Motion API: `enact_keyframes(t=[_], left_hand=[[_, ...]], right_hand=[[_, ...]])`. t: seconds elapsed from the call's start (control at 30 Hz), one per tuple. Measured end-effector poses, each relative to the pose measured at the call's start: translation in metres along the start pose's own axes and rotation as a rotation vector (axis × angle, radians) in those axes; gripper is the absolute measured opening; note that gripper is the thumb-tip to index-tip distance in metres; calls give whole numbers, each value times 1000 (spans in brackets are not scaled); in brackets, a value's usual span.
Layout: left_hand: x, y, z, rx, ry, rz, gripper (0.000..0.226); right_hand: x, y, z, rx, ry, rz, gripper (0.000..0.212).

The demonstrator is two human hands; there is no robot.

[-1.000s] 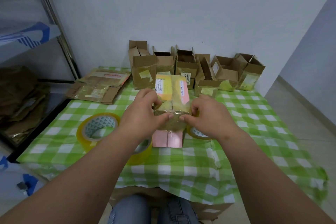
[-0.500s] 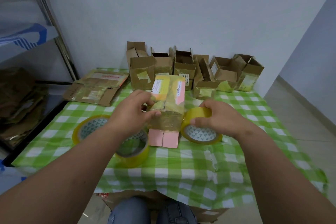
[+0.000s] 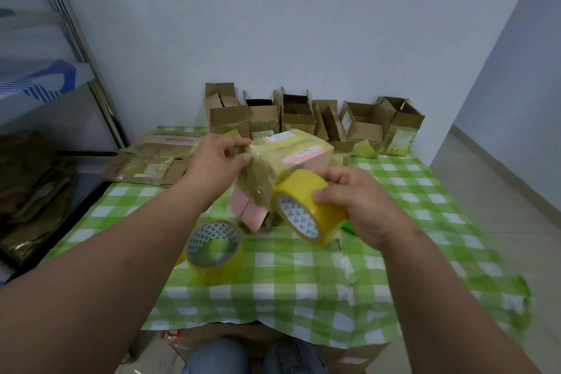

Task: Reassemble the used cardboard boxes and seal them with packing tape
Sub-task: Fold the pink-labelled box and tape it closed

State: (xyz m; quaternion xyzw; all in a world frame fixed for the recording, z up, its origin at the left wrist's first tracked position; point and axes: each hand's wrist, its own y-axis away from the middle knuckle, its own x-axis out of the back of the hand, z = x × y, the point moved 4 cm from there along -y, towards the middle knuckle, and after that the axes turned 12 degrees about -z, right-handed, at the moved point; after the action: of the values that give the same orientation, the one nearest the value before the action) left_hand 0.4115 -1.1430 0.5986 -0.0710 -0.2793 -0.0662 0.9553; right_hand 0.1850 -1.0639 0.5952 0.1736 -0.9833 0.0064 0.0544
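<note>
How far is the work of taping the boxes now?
Done: nothing looks sealed; six boxes by the wall stand open. In hand: left hand holds the box, right hand the tape roll. Left: the flattened cardboard.

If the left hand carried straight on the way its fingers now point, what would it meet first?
The left hand already grips the tape-wrapped cardboard box with pink and yellow labels; its fingers point right, so the box comes first, though depth is unclear.

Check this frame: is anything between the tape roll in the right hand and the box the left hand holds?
Nothing visible. The right hand holds the tape roll right against the box, which the left hand grips from the other side.
</note>
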Motion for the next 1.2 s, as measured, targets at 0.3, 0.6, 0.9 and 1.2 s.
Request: enact_keyframes(t=[0.3,0.6,0.9,1.2], left_hand=[[-31,9,-10,48,-159,-197,75],[-24,-6,6,-9,-341,-252,84],[-17,-16,14,7,-503,-288,82],[-7,-24,16,50,-521,-326,93]], right_hand=[[-40,5,27,-9,-170,16,39],[-49,10,44,9,-259,37,34],[-51,18,62,79,-314,12,31],[-51,26,73,32,-273,19,28]])
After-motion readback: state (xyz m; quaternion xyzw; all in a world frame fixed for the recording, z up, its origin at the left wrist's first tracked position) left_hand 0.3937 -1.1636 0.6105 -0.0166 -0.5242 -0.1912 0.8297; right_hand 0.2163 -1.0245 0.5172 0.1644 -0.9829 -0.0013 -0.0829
